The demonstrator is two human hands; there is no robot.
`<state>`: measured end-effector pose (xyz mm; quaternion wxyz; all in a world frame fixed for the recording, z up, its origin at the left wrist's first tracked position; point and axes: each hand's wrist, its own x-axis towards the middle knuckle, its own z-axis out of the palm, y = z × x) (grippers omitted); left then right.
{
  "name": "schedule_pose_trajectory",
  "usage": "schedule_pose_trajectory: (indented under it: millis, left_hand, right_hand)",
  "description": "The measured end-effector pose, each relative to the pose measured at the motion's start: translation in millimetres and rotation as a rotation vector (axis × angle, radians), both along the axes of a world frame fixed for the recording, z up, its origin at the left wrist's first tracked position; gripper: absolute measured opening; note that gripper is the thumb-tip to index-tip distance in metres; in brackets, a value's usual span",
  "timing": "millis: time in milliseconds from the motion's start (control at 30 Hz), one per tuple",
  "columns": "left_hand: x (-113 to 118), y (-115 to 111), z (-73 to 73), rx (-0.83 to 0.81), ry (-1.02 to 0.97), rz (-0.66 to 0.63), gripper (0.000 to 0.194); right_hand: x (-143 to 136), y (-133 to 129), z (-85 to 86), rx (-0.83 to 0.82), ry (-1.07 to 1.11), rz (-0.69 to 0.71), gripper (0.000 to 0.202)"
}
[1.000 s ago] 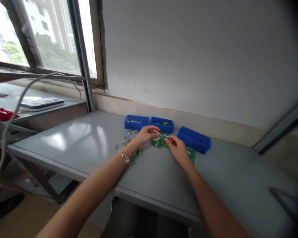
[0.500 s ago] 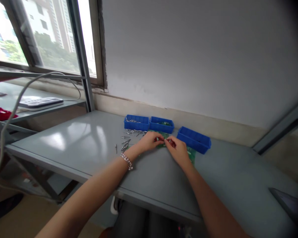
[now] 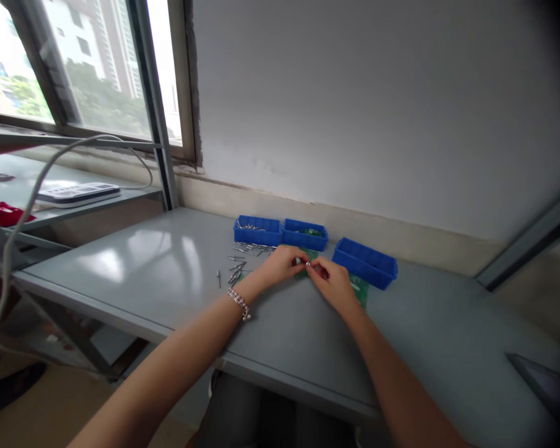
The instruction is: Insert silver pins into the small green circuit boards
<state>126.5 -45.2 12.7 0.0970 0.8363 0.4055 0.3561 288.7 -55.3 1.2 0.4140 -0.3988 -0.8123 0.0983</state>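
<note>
A small silvery metal part [image 3: 307,264] is pinched between the fingertips of the left hand [image 3: 280,264] and the right hand [image 3: 332,281], which meet near the back edge of the grey metal surface [image 3: 158,261]. Both grips are narrow, closed on that one part, though what it is exactly is too small to be told. Directly under the hands a green circuit board [image 3: 360,289] is lying flat on the surface, mostly hidden by the fingers, with more green showing to the right of the right hand. The step in hand is judged to be the fitting of the small part onto the board, or its alignment just above it. Loose silvery pins [image 3: 242,258] are scattered on the surface just left of the left hand, and three blue plastic bins [image 3: 364,260] are lined up along the back edge beyond the hands. A beaded bracelet [image 3: 239,304] is worn on the left wrist. For the next move a fine, steady fingertip hold is called for, with the board kept from sliding while the part is pressed or turned into place
</note>
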Motion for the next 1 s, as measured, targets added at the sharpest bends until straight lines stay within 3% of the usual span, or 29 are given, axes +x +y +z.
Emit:
schedule_pose_trajectory:
  millis: [367,633,1000]
  left_hand:
    - [-0.5,0.0,-1.3,0.062,0.014,-0.027,0.012]
    - [-0.7,0.8,-2.6,0.091,0.043,-0.01,0.01]
    - [-0.6,0.3,-1.6,0.083,0.036,-0.012,0.012]
  right_hand:
    - [-0.2,-0.2,-0.2,-0.007,-0.001,-0.04,0.013]
    - [-1.2,0.4,1.5,0.143,0.047,0.031,0.01]
    - [-1.8,-0.9,1.9,0.179,0.049,0.04,0.009]
